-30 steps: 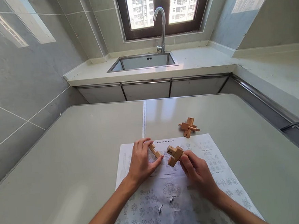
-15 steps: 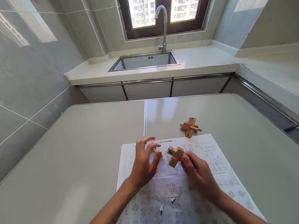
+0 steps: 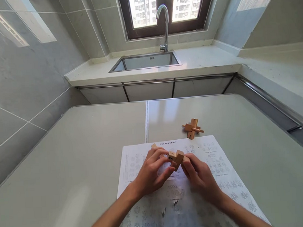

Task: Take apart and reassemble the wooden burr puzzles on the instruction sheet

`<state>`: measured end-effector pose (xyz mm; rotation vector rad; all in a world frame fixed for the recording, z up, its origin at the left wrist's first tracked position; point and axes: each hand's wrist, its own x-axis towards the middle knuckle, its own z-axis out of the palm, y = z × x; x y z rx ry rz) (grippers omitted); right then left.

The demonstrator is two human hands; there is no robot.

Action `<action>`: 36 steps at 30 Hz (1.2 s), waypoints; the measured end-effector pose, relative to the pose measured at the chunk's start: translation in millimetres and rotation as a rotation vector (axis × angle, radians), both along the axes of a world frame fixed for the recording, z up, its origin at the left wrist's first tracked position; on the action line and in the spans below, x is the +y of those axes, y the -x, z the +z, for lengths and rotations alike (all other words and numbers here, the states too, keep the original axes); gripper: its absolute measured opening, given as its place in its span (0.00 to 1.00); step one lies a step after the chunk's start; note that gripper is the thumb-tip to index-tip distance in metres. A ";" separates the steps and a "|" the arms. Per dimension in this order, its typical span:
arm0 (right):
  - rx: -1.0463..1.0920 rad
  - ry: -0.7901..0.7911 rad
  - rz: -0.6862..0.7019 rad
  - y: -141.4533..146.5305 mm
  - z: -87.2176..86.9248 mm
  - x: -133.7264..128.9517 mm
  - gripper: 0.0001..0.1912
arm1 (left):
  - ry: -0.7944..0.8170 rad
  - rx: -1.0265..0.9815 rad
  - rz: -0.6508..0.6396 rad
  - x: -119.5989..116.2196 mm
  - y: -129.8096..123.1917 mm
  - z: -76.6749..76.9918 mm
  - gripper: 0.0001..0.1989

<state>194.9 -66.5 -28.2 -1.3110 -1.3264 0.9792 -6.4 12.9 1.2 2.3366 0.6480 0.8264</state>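
Observation:
Above the printed sheet, my right hand pinches the right end of a partly joined wooden burr puzzle. Its pale blocks cross each other, and one block end carries a dark printed mark. My left hand closes on the puzzle's left side, thumb below and fingers above; the fingers cover part of it. Just past the left knuckles, the end of another small wooden piece shows at the sheet's top edge, mostly hidden by the hand.
Beneath both hands lies a creased paper sheet printed with puzzle diagrams. A second, darker wooden puzzle assembly rests on the pale table beyond the sheet's top edge. Behind are a counter, a sink and a faucet.
My left hand has moved right from beside the small loose piece and closed on the puzzle's left side. My right hand keeps its hold, and the puzzle has turned slightly.

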 end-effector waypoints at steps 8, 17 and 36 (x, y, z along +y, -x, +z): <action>-0.004 -0.048 0.050 1.4 -2.5 -0.5 0.15 | -0.040 -0.017 0.017 -0.3 -3.9 0.3 0.04; 0.015 -0.021 0.050 2.5 6.0 0.6 0.15 | -0.029 -0.027 0.026 -1.4 -4.6 0.9 0.04; 0.249 0.095 0.064 -1.2 8.1 2.7 0.16 | -0.025 -0.027 0.039 0.1 -2.9 -4.9 0.05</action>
